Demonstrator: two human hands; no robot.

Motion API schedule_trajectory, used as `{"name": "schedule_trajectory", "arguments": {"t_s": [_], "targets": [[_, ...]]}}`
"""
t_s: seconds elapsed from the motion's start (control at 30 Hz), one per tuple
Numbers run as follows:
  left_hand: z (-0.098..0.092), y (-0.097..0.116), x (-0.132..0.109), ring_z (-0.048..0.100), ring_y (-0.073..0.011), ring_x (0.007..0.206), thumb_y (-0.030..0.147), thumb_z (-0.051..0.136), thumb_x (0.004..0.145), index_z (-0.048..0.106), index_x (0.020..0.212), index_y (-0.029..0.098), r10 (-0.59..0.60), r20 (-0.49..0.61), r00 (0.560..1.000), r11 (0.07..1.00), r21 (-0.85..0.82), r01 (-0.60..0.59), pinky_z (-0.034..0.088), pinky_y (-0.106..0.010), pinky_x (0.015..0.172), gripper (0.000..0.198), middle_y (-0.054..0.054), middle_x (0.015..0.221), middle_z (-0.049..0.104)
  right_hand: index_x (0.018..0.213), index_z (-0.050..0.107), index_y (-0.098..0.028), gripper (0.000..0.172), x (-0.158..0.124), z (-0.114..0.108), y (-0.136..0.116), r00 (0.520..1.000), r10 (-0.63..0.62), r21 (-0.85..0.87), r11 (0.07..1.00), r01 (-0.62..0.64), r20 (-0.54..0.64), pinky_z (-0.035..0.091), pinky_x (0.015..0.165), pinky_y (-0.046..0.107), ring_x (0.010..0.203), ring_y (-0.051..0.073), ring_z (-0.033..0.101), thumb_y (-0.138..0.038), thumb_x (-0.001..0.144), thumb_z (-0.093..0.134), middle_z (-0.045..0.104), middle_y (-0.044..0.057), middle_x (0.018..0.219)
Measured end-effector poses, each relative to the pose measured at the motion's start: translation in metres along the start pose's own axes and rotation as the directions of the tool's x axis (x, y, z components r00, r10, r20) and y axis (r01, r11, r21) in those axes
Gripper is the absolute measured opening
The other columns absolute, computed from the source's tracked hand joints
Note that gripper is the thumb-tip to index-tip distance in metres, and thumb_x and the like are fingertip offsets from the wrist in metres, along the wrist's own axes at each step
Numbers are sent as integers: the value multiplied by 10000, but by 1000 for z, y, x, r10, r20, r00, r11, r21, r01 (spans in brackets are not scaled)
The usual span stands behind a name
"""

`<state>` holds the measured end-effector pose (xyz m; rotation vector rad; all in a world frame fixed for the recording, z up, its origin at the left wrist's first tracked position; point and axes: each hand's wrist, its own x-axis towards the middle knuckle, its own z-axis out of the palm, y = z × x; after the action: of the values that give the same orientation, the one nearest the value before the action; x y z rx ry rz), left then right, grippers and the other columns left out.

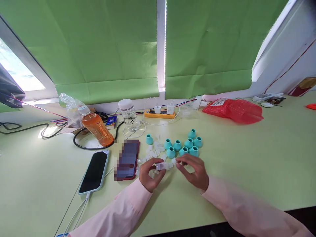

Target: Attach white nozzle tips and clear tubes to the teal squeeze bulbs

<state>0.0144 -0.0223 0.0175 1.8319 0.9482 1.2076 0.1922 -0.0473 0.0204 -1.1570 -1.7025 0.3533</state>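
My left hand [151,172] is closed around a translucent plastic tube-like piece [163,166], held level between thumb and fingers above the table. At that piece's right end, my right hand [194,169] pinches a small white plastic cap-like part [174,161]. The two parts are very close; whether they are joined I cannot tell. Just beyond my hands stand several turquoise cone-shaped hollow pieces [177,145], with one more turquoise piece [149,139] apart on the left. Loose translucent plastic parts [153,151] lie scattered behind my left hand.
Left of my hands lie a phone in a red case [127,159] and a charging phone [94,171]. Farther back are an orange drink bottle [96,126], a clear jar [128,115], an orange power strip [159,114] with white cables, and a red plastic package [233,110].
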Motion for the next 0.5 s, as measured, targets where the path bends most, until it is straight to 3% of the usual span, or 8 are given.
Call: {"name": "schedule_trajectory", "arguments": {"t_s": [0.07, 0.13, 0.23, 0.33, 0.43, 0.5], "targets": [[0, -3, 2, 517, -141, 684, 198, 576, 622, 521, 768, 151, -59, -21, 998, 993, -101, 56, 464, -218, 532, 164, -45, 746, 537, 808, 582, -192, 136, 6, -15, 9, 977, -111, -198, 977, 75, -180, 439, 622, 293, 631, 152, 533, -251, 688, 559, 604, 48, 732], [0, -6, 4, 501, -135, 694, 204, 592, 615, 489, 750, 150, -122, 18, 992, 972, -200, 123, 457, -205, 516, 178, -38, 750, 504, 864, 562, -185, 226, 10, -28, 20, 956, -145, -349, 936, 48, -256, 441, 637, 296, 676, 166, 538, -272, 657, 585, 598, 60, 784], [1, -9, 4, 497, -130, 706, 221, 616, 607, 450, 747, 155, -198, 70, 978, 942, -262, 210, 452, -203, 531, 227, -26, 751, 485, 938, 530, -169, 362, 13, -40, 35, 967, -92, -535, 843, -50, -236, 433, 657, 311, 758, 201, 534, -342, 627, 591, 588, 77, 843], [1, -8, 4, 506, -135, 749, 238, 607, 634, 446, 834, 168, -231, 64, 971, 938, -251, 239, 446, -210, 580, 266, -23, 760, 501, 909, 537, -187, 366, 9, -42, 46, 986, 36, -650, 748, -133, -160, 430, 625, 314, 786, 220, 533, -414, 623, 561, 588, 68, 859], [0, -7, 4, 500, -151, 834, 251, 531, 712, 431, 1035, 184, -197, 65, 978, 959, -192, 206, 442, -238, 652, 344, -55, 857, 538, 838, 555, -205, 290, 6, -40, 53, 987, 136, -652, 742, -159, -87, 434, 585, 293, 762, 205, 548, -415, 641, 529, 593, 41, 818], [0, -8, 4, 489, -159, 875, 248, 479, 749, 456, 1058, 185, -146, 70, 987, 980, -126, 154, 432, -262, 701, 315, -72, 931, 541, 806, 555, -201, 230, 5, -40, 57, 984, 166, -615, 771, -168, -60, 438, 591, 286, 747, 193, 555, -377, 663, 513, 593, 35, 801]]}}
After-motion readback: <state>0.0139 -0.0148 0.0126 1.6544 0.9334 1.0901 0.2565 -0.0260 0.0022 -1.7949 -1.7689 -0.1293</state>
